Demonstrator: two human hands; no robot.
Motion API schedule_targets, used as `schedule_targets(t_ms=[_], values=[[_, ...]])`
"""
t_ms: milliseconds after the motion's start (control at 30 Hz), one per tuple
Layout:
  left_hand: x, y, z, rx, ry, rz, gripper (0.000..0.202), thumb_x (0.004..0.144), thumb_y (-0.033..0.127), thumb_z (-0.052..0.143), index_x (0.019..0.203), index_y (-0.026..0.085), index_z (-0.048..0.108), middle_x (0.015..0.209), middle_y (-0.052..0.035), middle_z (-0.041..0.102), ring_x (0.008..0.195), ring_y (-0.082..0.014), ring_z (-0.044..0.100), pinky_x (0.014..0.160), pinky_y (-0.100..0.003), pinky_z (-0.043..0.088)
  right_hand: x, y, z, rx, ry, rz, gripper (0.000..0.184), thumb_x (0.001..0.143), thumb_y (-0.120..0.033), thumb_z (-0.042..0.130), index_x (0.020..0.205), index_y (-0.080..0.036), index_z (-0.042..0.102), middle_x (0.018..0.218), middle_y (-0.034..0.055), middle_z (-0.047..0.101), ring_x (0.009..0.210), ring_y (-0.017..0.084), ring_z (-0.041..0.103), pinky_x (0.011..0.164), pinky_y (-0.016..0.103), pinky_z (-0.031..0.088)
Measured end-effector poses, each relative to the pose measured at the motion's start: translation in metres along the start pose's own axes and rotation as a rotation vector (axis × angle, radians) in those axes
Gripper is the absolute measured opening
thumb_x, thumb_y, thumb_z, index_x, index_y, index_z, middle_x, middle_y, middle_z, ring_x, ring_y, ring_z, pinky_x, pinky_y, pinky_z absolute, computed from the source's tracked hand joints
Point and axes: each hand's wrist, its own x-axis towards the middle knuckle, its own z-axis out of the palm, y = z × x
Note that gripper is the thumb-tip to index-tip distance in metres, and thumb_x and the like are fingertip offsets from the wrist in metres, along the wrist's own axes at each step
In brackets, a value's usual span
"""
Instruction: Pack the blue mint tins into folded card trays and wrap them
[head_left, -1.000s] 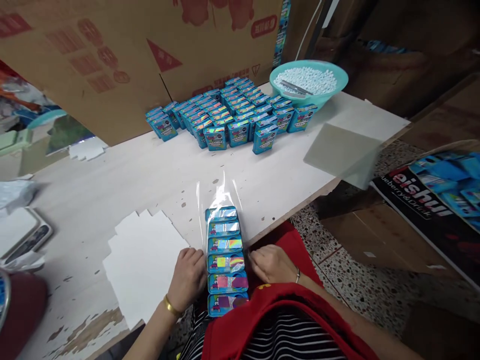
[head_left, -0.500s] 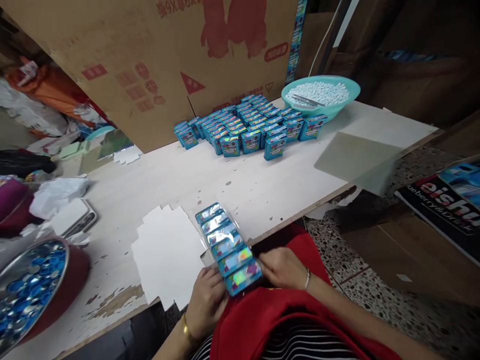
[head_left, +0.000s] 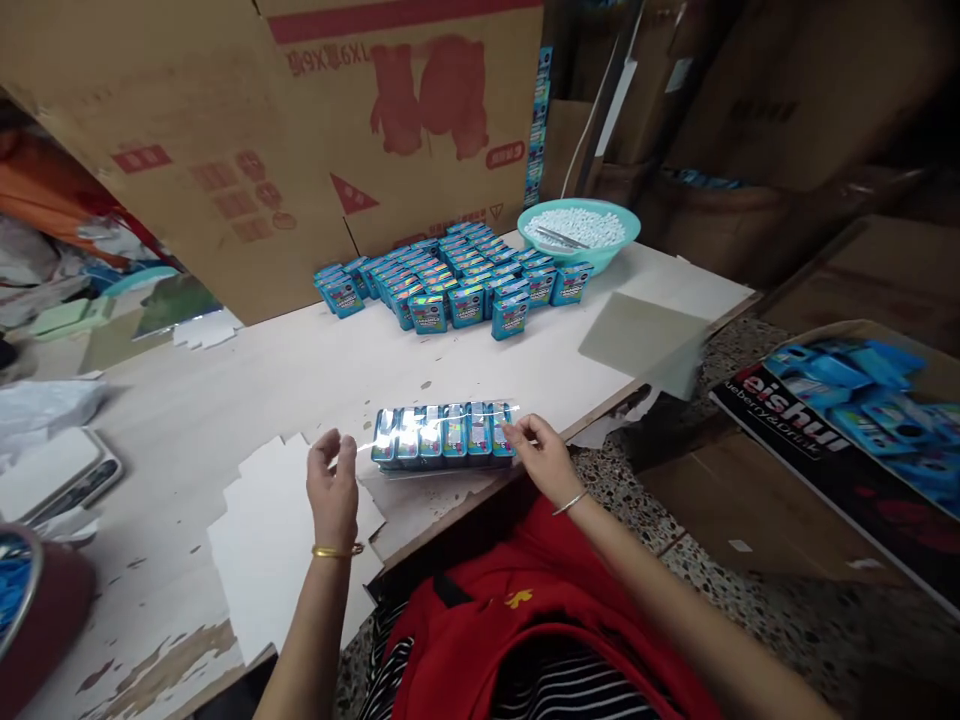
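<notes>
A row of small blue printed boxes wrapped in clear glossy film (head_left: 442,436) lies crosswise on the pale, scuffed worktop (head_left: 247,370), close to its near edge; the right hand (head_left: 541,458) pinches the film at the pack's right end between thumb and fingers; the left hand (head_left: 334,488) is raised just off the pack's left end, thumb and fingers bent toward each other at the loose tail of film there — whether they actually grip it cannot be told. Under and beside the left hand lie flat white card sheets (head_left: 277,545), touching the pack's near side.

Farther back on the worktop stands a tight cluster of loose blue printed boxes (head_left: 450,280), upright, set against a large brown cardboard sheet (head_left: 300,130); just to their right sits a turquoise plastic bowl of small white pellets (head_left: 579,230); a grey flat sheet (head_left: 637,335) lies near the right edge, partly overhanging — well apart from the pack.
</notes>
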Motion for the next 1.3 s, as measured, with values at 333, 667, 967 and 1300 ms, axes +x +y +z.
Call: schedule_targets(t_ms=[333, 667, 967, 1300], values=[[-0.019, -0.002, 0.002, -0.168, -0.274, -0.14, 0.031, 0.07, 0.046, 0.067, 0.082, 0.017, 0.063, 0.083, -0.0012, 0.063, 0.079, -0.0141, 0.057, 0.076, -0.027, 0.044, 0.007, -0.007, 0.008, 0.423, 0.03, 0.248, 0.039, 0.072, -0.053, 0.063, 0.06, -0.021, 0.044, 0.062, -0.0038, 0.046, 0.058, 0.011, 0.04, 0.054, 0.024, 0.035], [-0.039, 0.016, 0.012, -0.142, -0.264, -0.216, 0.038, 0.066, 0.047, 0.069, 0.09, 0.018, 0.064, 0.097, -0.0064, 0.068, 0.086, -0.0207, 0.062, 0.08, -0.034, 0.048, 0.021, -0.006, -0.014, 0.506, 0.028, 0.333, 0.045, 0.065, -0.051, 0.071, 0.056, -0.021, 0.039, 0.058, -0.0049, 0.046, 0.054, 0.01, 0.039, 0.05, 0.023, 0.032], [-0.045, 0.028, 0.02, -0.075, -0.236, -0.252, 0.044, 0.064, 0.05, 0.07, 0.094, 0.017, 0.066, 0.098, -0.0076, 0.069, 0.085, -0.0224, 0.063, 0.074, -0.034, 0.051, 0.03, -0.011, -0.023, 0.55, 0.025, 0.403, 0.045, 0.061, -0.048, 0.075, 0.056, -0.021, 0.04, 0.056, -0.0052, 0.043, 0.053, 0.01, 0.038, 0.05, 0.022, 0.034], [-0.041, 0.035, 0.025, 0.019, -0.28, -0.3, 0.043, 0.067, 0.049, 0.068, 0.096, 0.017, 0.063, 0.082, -0.0039, 0.068, 0.077, -0.0192, 0.061, 0.072, -0.031, 0.049, 0.035, -0.006, -0.032, 0.626, -0.027, 0.471, 0.041, 0.061, -0.046, 0.077, 0.058, -0.02, 0.046, 0.069, -0.0029, 0.058, 0.062, 0.011, 0.05, 0.054, 0.021, 0.042]])
